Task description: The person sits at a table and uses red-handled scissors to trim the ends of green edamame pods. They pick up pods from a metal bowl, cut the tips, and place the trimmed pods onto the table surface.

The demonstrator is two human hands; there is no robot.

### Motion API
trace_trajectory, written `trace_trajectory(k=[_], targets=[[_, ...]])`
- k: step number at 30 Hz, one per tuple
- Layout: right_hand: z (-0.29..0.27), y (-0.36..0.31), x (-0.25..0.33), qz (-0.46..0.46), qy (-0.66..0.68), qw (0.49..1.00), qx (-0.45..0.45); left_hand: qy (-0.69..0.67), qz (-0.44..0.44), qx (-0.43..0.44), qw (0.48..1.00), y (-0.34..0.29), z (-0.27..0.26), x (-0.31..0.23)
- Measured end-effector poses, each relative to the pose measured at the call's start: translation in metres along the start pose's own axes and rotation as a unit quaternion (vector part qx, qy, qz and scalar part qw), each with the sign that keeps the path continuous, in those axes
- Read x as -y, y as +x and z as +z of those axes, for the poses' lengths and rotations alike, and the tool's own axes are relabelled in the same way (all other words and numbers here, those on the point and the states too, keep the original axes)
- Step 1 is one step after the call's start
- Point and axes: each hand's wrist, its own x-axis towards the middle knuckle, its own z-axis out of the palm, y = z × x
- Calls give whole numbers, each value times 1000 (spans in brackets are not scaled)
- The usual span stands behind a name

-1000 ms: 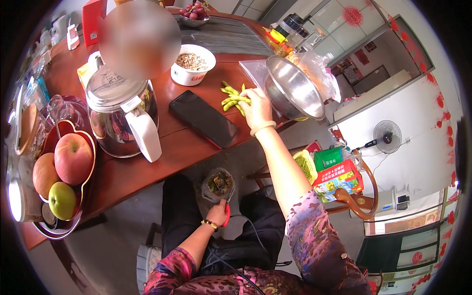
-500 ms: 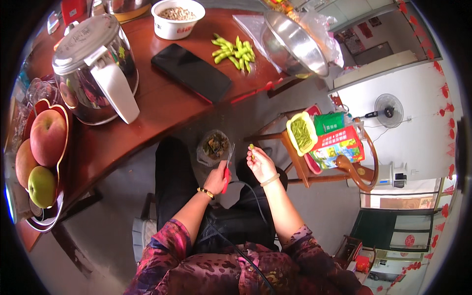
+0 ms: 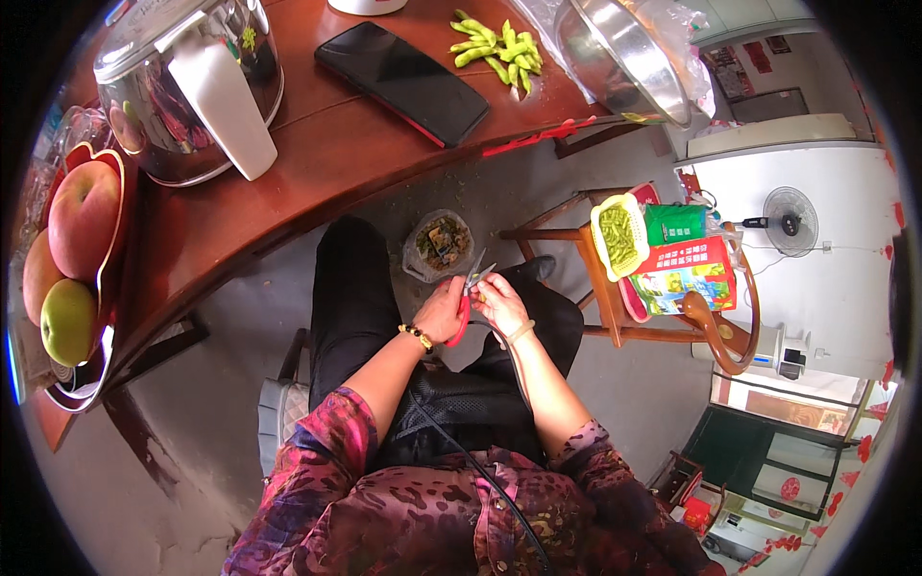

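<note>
My left hand (image 3: 443, 311) is closed around the red-handled scissors (image 3: 463, 323), whose blades are parted and point away from me. Close beside it, my right hand (image 3: 503, 306) pinches a small green soybean pod (image 3: 477, 281) at the blades. Fingers and blades partly cover the pod. Both hands are above my lap. On the floor just beyond them stands a bag-lined bin (image 3: 420, 259) with scraps inside. To the right, a yellow basket (image 3: 626, 269) of green pods rests on a wooden chair (image 3: 600, 307).
On the red-brown table (image 3: 317, 182) are a black phone (image 3: 403, 82), loose soybean pods (image 3: 499, 48), a tilted steel bowl (image 3: 629, 58), a steel pot with a white handle (image 3: 221, 96) and a fruit dish (image 3: 125, 230). A dark cable (image 3: 471, 466) runs down my front.
My hands have come together, bringing the scissor blades to the pod in my right hand. The blades have parted. The view has shifted, so the table sits higher in it.
</note>
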Motion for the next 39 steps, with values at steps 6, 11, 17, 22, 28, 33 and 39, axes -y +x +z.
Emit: trace_trajectory(k=[6,11,17,22,28,33,39], targets=[[2,3,-2,-10,-52,998,-22,10,0,5,1000,1,3,6],[-3,8,1,-19,-103,994,-34,48,-36,34,998,0,-3,1],[-7,14,3,-55,-166,984,-23,68,-67,67,993,-1,-3,4],[-15,18,4,-61,-209,970,-110,20,-70,48,996,1,3,9],[-2,17,16,71,245,962,-98,-121,-36,-30,992,2,9,12],[2,13,16,79,198,973,-87,-77,-33,-29,996,1,4,4],[1,11,11,80,151,984,-42,-59,-11,-33,998,1,3,5]])
